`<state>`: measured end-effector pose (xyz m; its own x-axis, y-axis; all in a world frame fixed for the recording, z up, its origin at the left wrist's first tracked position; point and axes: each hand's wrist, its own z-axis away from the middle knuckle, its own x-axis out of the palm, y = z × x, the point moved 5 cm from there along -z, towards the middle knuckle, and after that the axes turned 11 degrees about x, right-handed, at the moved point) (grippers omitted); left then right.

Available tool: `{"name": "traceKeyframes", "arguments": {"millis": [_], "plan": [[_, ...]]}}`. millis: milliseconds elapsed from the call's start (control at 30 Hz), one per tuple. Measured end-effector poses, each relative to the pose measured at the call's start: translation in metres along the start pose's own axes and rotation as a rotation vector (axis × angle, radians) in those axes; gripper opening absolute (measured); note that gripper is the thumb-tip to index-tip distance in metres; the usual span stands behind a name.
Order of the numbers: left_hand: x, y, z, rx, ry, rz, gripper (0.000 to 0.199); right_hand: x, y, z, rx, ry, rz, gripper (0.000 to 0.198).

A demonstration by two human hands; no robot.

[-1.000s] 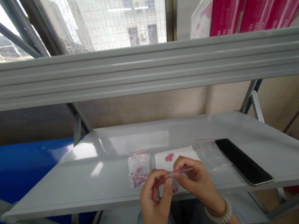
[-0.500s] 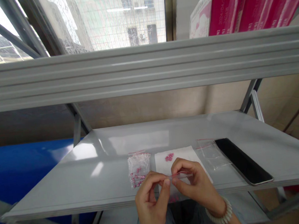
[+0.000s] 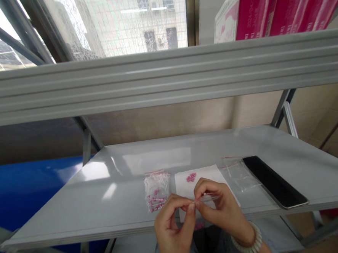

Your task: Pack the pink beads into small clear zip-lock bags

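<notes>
We see our left hand and right hand meeting over the front edge of the grey shelf, both pinched shut on the top strip of a small clear zip bag. The bag hangs between the two hands, its mouth stretched from the left fingertips to the right thumb and forefinger, with a few pink beads showing at its bottom, just below the shelf edge. A white bead bracelet sits on the right wrist. Just behind the hands lies a white sheet carrying a small heap of loose pink beads. To its left lies a filled bag of beads; to its right, empty clear bags beside a black phone.
</notes>
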<state>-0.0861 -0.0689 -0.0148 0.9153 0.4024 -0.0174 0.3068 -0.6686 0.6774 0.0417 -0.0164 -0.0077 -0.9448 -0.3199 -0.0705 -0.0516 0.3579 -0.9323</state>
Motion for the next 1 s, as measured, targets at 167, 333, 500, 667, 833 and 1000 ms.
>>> {"name": "traceKeyframes", "arguments": {"millis": [167, 333, 500, 667, 833, 1000], "plan": [[-0.003, -0.005, 0.002, -0.053, 0.044, 0.006, 0.011, -0.001, 0.003, -0.001, 0.04, -0.012, -0.045, 0.007], [-0.005, -0.006, 0.002, -0.055, 0.055, 0.013, 0.012, -0.002, 0.005, -0.001, 0.033, 0.018, -0.043, 0.008], [-0.004, -0.004, 0.001, -0.026, 0.036, -0.006, 0.01, -0.004, 0.003, -0.001, 0.017, 0.057, -0.017, 0.009], [-0.008, -0.007, 0.002, -0.043, 0.076, -0.025, 0.01, -0.005, 0.005, -0.002, 0.033, 0.041, -0.064, 0.009], [-0.01, -0.008, 0.002, -0.03, 0.076, -0.029, 0.009, -0.005, 0.008, -0.002, 0.026, 0.066, -0.04, 0.009], [-0.013, -0.012, 0.003, -0.039, 0.12, -0.011, 0.01, -0.006, 0.009, -0.002, 0.026, 0.038, -0.062, 0.008]]}}
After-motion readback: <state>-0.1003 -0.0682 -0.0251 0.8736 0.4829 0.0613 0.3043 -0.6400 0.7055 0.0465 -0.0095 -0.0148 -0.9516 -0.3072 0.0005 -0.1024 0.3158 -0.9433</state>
